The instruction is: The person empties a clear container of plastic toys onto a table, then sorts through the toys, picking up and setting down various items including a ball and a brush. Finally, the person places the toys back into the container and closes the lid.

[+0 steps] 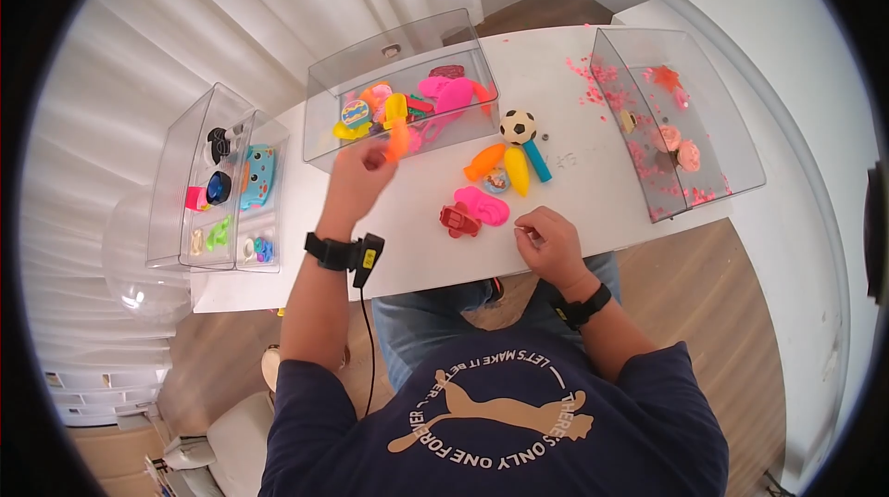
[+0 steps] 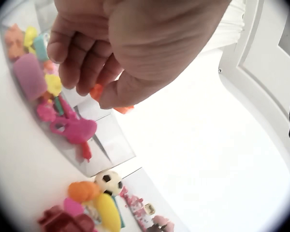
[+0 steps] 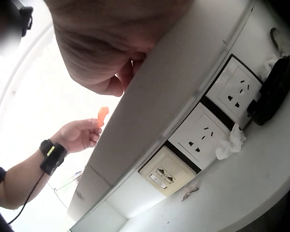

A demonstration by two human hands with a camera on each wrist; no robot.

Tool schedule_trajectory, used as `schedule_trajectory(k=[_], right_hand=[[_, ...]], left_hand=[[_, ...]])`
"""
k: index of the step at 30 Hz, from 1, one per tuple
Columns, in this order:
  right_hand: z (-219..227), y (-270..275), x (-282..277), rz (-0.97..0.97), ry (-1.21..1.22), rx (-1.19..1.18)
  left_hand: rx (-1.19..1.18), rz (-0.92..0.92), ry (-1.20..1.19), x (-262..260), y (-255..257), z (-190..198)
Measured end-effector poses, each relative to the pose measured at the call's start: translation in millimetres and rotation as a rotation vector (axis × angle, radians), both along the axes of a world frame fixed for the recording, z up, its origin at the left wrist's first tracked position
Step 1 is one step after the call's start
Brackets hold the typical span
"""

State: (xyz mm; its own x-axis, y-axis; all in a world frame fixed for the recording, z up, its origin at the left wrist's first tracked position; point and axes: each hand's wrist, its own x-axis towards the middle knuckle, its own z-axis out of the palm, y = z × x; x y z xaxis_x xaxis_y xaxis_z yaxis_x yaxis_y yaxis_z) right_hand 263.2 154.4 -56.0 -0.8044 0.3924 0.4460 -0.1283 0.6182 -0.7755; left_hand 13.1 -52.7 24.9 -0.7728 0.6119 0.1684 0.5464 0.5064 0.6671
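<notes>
left hand (image 1: pixel 361 184) pinched orange toy (image 1: pixel 398 139) with thumb and fingers, by front of middle bin (image 1: pixel 324 131) at upper centre, right hand (image 1: pixel 553 249) lay at table (image 1: pixel 407 256) edge, right of centre, fingers loosely curled

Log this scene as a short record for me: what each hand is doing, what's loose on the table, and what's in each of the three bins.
Left grip: pinches an orange piece near the middle bin
Right grip: loosely curled at the table edge, nothing visible in it
Loose on table: football-patterned ball, yellow toy, pink toy, red toy, others
Middle bin: jumbled bright toys, including a large pink one
Left bin: spotted blue toy, green toy, others
Right bin: pink flowers, orange star shape, small pink bits
</notes>
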Motion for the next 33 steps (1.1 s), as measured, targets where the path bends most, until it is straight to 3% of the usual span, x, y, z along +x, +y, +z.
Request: schedule_trajectory(k=[4,7,14,17,20,33], right_hand=[[1,0,0,-0.006,-0.015,0.007],[-1,0,0,-0.006,0.017,-0.005],[1,0,1,0.018,-0.026,-0.002],[0,1,1,0.013,-0.020,0.008],[0,0,0,0.000,-0.019,0.003],[-1,1,1,0.017,-0.024,0.005]], left_hand=[[0.242,0.221,-0.045,-18,11,34],[0.180,0.272,0.125,-5,15,36],[-0.093,-0.226,-0.057,58,17,-24],[-0.169,-0.318,0.055,81,26,-35],[-0.184,-0.238,0.028,96,32,-33],[-0.241,-0.188,-0.101,90,16,-37]])
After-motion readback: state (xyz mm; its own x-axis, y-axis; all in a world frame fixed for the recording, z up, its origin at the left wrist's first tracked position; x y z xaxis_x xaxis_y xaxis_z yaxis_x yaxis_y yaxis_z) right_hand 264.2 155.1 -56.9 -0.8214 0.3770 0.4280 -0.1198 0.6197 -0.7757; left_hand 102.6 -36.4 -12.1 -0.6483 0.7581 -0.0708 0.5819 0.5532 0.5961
